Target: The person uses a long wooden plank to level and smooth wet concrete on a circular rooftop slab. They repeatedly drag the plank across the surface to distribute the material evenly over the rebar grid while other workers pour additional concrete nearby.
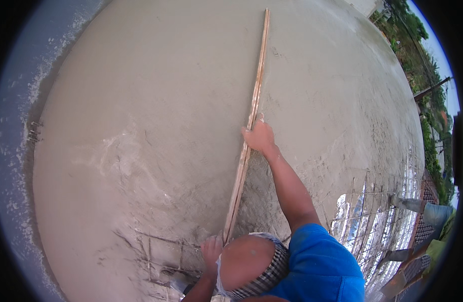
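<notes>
A long, narrow wooden straightedge (255, 103) lies across wet grey concrete (156, 95), running from near my body toward the far side. My right hand (260, 136) is closed round it near its middle, thumb on the left side. Close to my body, my left hand (211, 251) grips the near end, and its fingers are partly hidden. The concrete is fairly smooth at the far side and rougher around the near end. Beside my left hand shows what looks like a bent bare knee (249, 259), edged by checkered cloth.
Bare steel bars (181, 246) stick out of the concrete near my left hand. At the right, a bar grid (364, 211) lies over a shiny wet surface. A co-worker's leg (432, 214) stands beyond it. A grey surface (15, 166) borders the left side.
</notes>
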Motion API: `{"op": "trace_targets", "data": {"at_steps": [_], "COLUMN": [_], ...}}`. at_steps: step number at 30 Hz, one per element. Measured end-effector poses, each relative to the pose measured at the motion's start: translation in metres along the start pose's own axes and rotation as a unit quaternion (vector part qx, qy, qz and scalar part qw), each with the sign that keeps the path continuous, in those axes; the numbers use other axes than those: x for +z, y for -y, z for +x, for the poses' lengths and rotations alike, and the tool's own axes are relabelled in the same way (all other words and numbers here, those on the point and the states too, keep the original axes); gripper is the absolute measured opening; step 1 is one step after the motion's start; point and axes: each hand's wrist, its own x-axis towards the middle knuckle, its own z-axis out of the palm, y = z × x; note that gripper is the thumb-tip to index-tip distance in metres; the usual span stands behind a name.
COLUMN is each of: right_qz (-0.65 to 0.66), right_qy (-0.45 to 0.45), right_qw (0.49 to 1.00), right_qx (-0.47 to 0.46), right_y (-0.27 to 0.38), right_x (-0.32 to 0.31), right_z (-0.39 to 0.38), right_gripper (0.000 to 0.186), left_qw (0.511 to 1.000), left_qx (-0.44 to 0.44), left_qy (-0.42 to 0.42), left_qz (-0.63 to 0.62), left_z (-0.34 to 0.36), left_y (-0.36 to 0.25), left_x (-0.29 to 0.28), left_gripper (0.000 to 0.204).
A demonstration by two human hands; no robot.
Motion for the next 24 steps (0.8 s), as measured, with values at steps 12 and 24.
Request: {"op": "trace_targets", "data": {"at_steps": [12, 24], "right_qz": [-0.038, -0.030], "right_qy": [-0.012, -0.050], "right_qw": [0.998, 0.998], "right_qx": [0.041, 0.039], "right_y": [-0.039, -0.069], "right_x": [-0.026, -0.062], "right_z": [0.032, 0.096], "right_gripper": [0.087, 0.085], "left_qw": [0.997, 0.994], "left_qx": [0.055, 0.072], "left_qy": [-0.020, -0.039], "left_qz": [-0.047, -0.077], "left_z": [0.061, 0.140], "left_y": [-0.024, -0.070], "left_x": [0.003, 0.017], "left_gripper": [0.040, 0.048]}}
